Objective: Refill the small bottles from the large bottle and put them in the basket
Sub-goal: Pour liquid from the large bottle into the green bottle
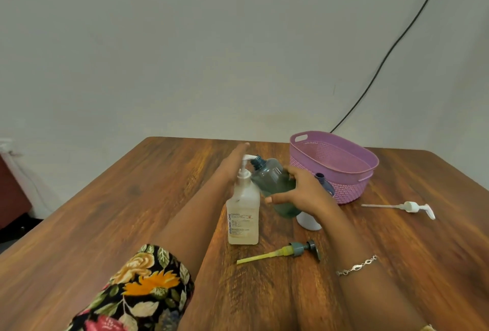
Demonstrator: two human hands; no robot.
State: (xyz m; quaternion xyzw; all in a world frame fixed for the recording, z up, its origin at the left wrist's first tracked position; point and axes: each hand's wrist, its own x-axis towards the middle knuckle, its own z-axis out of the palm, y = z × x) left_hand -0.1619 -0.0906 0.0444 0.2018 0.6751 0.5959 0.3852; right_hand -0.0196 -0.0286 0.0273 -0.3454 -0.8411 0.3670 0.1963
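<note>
Partly hidden behind the right hand (299, 193): a blue bottle (324, 183) with an open neck, only its top and shoulder showing, just in front of the basket (344, 169). Also mostly covered by the right wrist, a white bottle (308, 220) standing on the table (132, 211), its top out of sight. Left hand (234, 161) blurred and half hidden behind the pump bottle (243, 211); fingers stretched out flat and together above the white pump head, contact impossible to tell. Right hand wrapped around a teal bottle (275, 185), fingers curled over its body, thumb underneath, holding it tilted with the uncapped mouth right at the pump spout. Label print on the pump bottle too small to read. Both forearms cut off by the lower edge, floral sleeve (140, 285) on the left, thin bracelet (357, 267) on the right.

Dark wooden table with strong grain. Loose on it: a teal pump with yellow tube (283, 252) near the front, a white pump (404, 207) well to the right. Pink woven basket at the far right, nothing visible inside. Plain pale wall behind, a black cable (391, 47) running down it.
</note>
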